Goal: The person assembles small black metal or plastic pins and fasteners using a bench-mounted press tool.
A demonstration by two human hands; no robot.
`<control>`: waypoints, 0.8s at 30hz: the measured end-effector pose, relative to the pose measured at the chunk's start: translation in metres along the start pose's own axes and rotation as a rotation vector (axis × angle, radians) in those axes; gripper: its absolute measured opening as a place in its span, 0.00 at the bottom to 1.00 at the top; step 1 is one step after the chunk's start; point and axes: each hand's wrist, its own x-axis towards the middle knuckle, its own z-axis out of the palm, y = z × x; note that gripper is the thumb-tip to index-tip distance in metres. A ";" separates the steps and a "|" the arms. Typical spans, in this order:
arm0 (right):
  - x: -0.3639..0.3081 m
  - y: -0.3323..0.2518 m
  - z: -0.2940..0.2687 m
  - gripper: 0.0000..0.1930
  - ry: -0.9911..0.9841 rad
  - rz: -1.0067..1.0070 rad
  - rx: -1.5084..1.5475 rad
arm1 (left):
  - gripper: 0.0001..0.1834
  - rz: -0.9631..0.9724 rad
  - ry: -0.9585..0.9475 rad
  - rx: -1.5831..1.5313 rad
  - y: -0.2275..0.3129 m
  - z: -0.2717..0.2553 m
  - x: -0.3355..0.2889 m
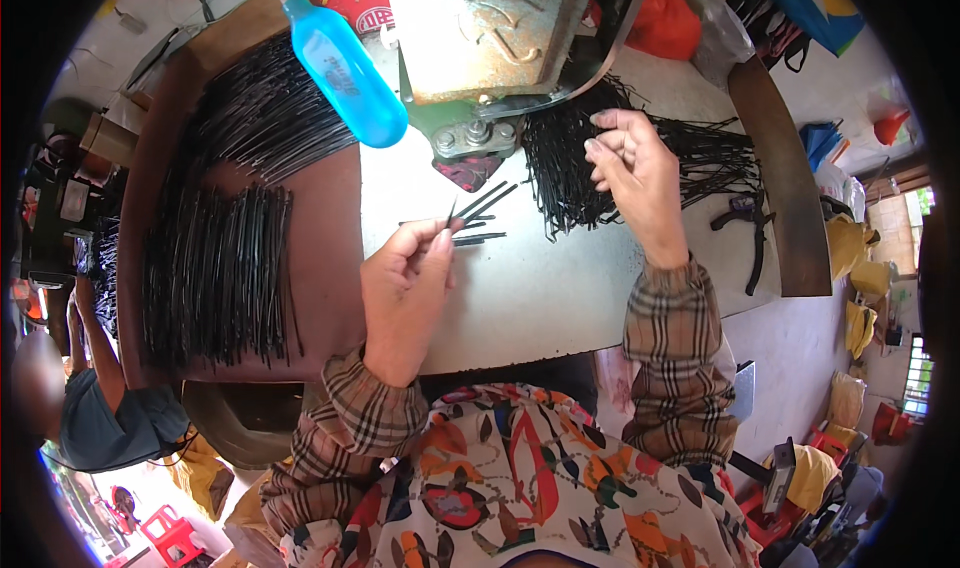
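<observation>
left hand (405, 286) pinches strips (490, 206) — right hand (638, 176) curled

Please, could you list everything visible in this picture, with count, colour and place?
Work table: one, pale with reddish-brown left section, centre
Machine: one, greenish and rusty, top centre
Bottle: one, blue, upper left
Strip piles: two, black, table's left
Strip heap: one, black, right of machine
Separate strips: several, black, table centre
Red bag: one, red, top right
Yellow bags: several, yellow, right edge
Stool: one, red, lower left
Co-worker: one, dark top, left edge
Background clutter: too crowded to count
Sleeves: two, brown plaid, lower centre
Left hand: one, bare, pinching separate strips
Right hand: one, bare, over strip heap
</observation>
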 end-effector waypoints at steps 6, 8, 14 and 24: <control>-0.029 -0.040 0.040 0.07 -0.136 0.215 0.744 | 0.09 -0.040 0.056 -0.217 0.010 0.020 0.027; -0.033 -0.035 0.049 0.07 -0.148 0.224 0.721 | 0.07 -0.030 0.020 -0.303 0.009 0.021 0.033; -0.023 -0.048 0.049 0.07 -0.323 0.080 0.123 | 0.05 0.050 0.060 0.002 0.003 0.013 0.043; -0.012 -0.040 0.052 0.07 -0.368 -0.022 -0.125 | 0.06 0.240 0.255 0.291 -0.006 0.010 0.053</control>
